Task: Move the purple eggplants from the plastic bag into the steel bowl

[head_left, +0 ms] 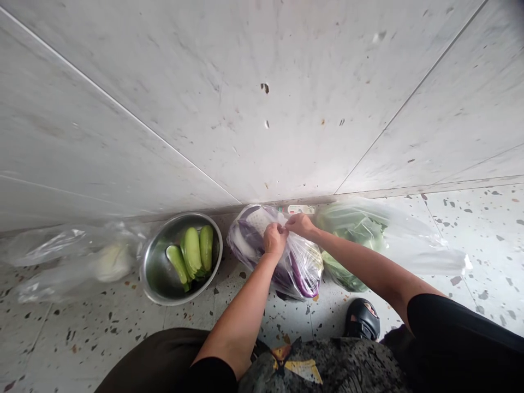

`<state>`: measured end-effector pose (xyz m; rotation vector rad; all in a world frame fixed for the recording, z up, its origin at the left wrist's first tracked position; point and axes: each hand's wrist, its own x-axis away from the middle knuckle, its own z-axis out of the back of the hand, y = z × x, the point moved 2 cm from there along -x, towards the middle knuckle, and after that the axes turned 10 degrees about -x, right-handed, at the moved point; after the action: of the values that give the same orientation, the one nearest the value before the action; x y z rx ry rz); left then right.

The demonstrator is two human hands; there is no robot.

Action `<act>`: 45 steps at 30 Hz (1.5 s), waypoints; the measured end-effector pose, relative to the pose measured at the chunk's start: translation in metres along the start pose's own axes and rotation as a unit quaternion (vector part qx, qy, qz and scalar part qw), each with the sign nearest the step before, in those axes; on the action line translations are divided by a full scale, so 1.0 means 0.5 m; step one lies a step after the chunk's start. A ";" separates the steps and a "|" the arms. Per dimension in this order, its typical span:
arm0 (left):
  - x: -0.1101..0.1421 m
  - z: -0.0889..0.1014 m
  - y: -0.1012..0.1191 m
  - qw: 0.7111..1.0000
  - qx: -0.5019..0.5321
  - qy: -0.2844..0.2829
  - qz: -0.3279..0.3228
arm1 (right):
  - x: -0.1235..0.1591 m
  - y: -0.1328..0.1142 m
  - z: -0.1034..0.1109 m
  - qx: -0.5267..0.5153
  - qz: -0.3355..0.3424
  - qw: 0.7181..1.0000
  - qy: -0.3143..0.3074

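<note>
Left hand (275,240) and right hand (302,225) meet over the eggplant bag (301,265), both nearly closed, thumbs against curled fingertips; they appear to pinch its thin clear film between them, a grip that suits something so light and slippery, though how much each has hold of is too small to tell. Nearest the wearer is one black sandal (362,319) on the speckled floor (286,322). Just beyond it sits the eggplant bag, one in number, between the bowl and the greens, presumably within easy reach of both arms; its purple eggplants overlap under the plastic and cannot be counted exactly. To its left stands one metal bowl (153,284), whose sloping wall probably stops the green squashes (192,248) from rolling about; at least three lie in it side by side, perhaps a fourth partly hidden. To the right is one bag of leafy greens (352,224), its long empty end trailing along the floor, likely because nothing fills it there. Far left, clear plastic (53,245) holds one pale, blurred vegetable (114,262); whether it is one bag or two is unclear. Behind the eggplant bag lies one small white packet (301,209), near the foot of the marbled wall (262,147), against which the row seems lined up, perhaps for support.
</note>
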<state>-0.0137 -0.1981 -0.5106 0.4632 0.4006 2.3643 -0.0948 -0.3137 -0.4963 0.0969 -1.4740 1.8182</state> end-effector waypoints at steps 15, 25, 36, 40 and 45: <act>0.007 0.002 -0.005 1.000 0.031 -0.001 0.004 | 0.026 0.022 -0.014 -0.160 -0.032 0.987 0.008; 0.002 0.011 0.017 0.998 -0.032 0.034 -0.037 | 0.010 -0.014 -0.016 -0.105 -0.080 0.988 0.084; 0.011 0.010 0.023 0.996 0.017 0.081 -0.018 | 0.019 -0.005 0.020 -0.171 -0.085 0.982 -0.010; 0.015 0.006 0.022 0.996 0.014 0.082 -0.003 | 0.024 -0.004 -0.002 -0.134 -0.084 0.987 0.037; 0.009 0.015 0.031 0.995 -0.004 0.090 -0.052 | 0.002 -0.045 0.011 0.071 0.046 0.995 0.050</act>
<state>-0.0222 -0.2048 -0.4967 0.2192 0.4859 2.3128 -0.0843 -0.3174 -0.4757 0.0088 -1.2980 1.9733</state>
